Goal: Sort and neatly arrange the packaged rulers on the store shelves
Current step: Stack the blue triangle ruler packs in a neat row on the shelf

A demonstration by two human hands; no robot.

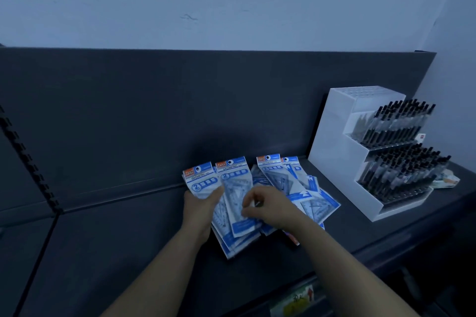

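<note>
Several blue-and-white packaged ruler sets lie in a loose pile on the dark shelf (128, 226). My left hand (199, 210) grips a stack of packs (201, 180) at the pile's left side, thumb on top. My right hand (265, 207) has curled fingers pinching a pack (235, 183) in the middle of the pile. More packs (273, 172) lean against the back panel, and others (319, 207) are spread out flat to the right.
A white tiered display stand (332, 147) full of black-capped pens stands at the right of the shelf. A small wrapped item (445, 180) lies beside it. The dark back panel (206, 100) rises behind. A slotted upright (28, 159) runs at the left.
</note>
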